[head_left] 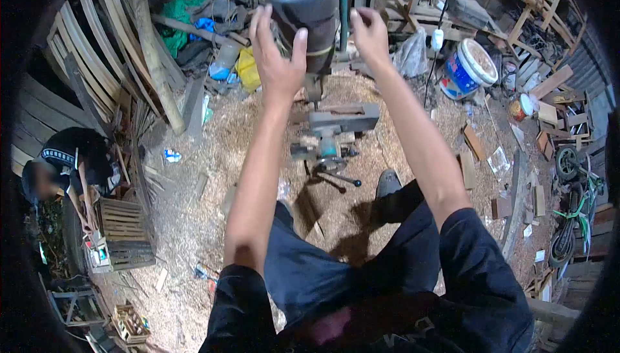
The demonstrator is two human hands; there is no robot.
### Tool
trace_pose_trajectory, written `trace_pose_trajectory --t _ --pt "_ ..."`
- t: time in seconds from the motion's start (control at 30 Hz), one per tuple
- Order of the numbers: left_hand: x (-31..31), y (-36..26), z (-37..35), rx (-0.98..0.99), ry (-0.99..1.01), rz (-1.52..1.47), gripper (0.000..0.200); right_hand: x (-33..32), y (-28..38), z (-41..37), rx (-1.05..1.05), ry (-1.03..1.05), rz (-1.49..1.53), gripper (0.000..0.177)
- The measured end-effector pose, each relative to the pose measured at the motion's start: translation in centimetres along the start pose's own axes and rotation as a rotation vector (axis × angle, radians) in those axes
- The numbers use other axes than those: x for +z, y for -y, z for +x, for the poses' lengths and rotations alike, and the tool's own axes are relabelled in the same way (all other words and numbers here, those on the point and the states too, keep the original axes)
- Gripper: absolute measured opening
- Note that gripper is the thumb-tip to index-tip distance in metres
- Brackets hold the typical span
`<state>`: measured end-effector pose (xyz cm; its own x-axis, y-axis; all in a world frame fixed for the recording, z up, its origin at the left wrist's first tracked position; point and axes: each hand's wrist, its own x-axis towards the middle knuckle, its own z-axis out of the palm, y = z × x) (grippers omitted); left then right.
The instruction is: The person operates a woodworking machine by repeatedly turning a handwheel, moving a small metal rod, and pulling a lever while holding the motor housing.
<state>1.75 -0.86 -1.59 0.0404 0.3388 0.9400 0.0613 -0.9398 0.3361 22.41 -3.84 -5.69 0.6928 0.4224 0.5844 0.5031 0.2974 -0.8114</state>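
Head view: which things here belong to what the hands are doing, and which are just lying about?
In hand: left hand, open against the dark motor housing; right hand beside it; machine table below.
Lying about: blue-and-white bucket, yellow container, plastic bag, wooden crate beside another person, bicycle.

I see heavy fisheye bending, black vignette in every corner, bright overhead light on the sawdust floor (194,217), hard dark shadow pooled at centre, cool bluish cast, left hand (276,62) evenly lit and fairly sharp, edges soft and dim
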Motion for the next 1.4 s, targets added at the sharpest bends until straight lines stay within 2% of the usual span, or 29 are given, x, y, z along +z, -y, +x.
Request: trace_pose_trajectory --t 0.03,0.07,0.13,0.23,0.3,0.33,0.43,0.53,0.57,0.7,0.73,0.8,0.83,0.93,1.03,1.2,1.3,1.4 --pt "0.9 0.3 1.8 0.031 0.033 0.022 0.048 0.7 2.1 2.5 0.007 -0.023 -0.042 0.049" --pt "1.7 0.7 3.3 0.058 0.067 0.047 0.045 1.3 2.4 5.4 -0.017 -0.014 -0.171 0.067" --pt "4.0 2.7 4.3 0.147 0.12 0.185 0.034 3.0 2.9 9.1 0.098 -0.003 -0.264 0.083" --pt "4.5 2.5 4.0 0.134 0.081 0.142 0.031 4.4 -0.1 14.4 0.224 0.254 -0.2 0.099" --pt "4.2 2.8 4.2 0.14 0.093 0.115 0.031 7.2 1.1 15.6 0.302 0.041 -0.246 0.083" --pt "4.0 2.8 4.1 0.132 0.096 0.113 0.031 6.6 4.6 15.8 0.38 0.08 -0.154 0.097" --pt "4.1 2.8 4.2 0.131 0.097 0.096 0.031 6.2 7.9 17.7 0.366 0.026 -0.093 0.108" --pt "4.5 3.2 3.9 0.148 0.072 0.123 0.033 4.3 11.1 16.6 0.45 0.057 0.014 0.094" --pt "4.3 3.2 3.6 0.14 0.091 0.132 0.035 3.3 13.0 13.8 0.418 0.041 -0.03 0.078" --pt "3.8 2.9 2.5 0.078 0.158 0.169 0.042 2.1 10.7 9.9 0.138 0.033 0.113 0.061" --pt "3.6 2.6 2.2 0.07 0.17 0.16 0.043 1.4 10.6 8.3 0.073 0.0 0.052 0.056" --pt "3.0 2.2 1.6 0.056 0.191 0.147 0.047 0.2 9.3 5.3 0.1 0.124 0.271 0.045" --pt "2.4 2.1 1.0 0.03 0.252 0.159 0.059 -0.3 9.4 4.1 0.086 0.13 0.287 0.045" --pt "0.2 -0.2 -0.6 -0.092 0.35 0.004 0.066 -1.6 11.0 -0.4 0.031 0.125 0.316 0.043" --pt "-1.3 0.4 -3.7 -0.152 0.494 0.021 0.07 -2.5 11.5 -3.2 -0.019 0.113 0.259 0.043" --pt "-3.8 0.5 -9.8 -0.342 0.566 0.006 0.07 -4.4 9.4 -11.0 -0.1 0.07 0.337 0.034" --pt "-4.7 0.1 -13.2 -0.473 0.593 -0.01 0.07 -5.9 8.4 -16.1 -0.051 0.104 0.402 0.033" --pt "-5.3 -0.5 -16.7 -0.578 0.64 0.009 0.068 -7.2 6.4 -19.7 -0.138 0.142 0.322 0.032"
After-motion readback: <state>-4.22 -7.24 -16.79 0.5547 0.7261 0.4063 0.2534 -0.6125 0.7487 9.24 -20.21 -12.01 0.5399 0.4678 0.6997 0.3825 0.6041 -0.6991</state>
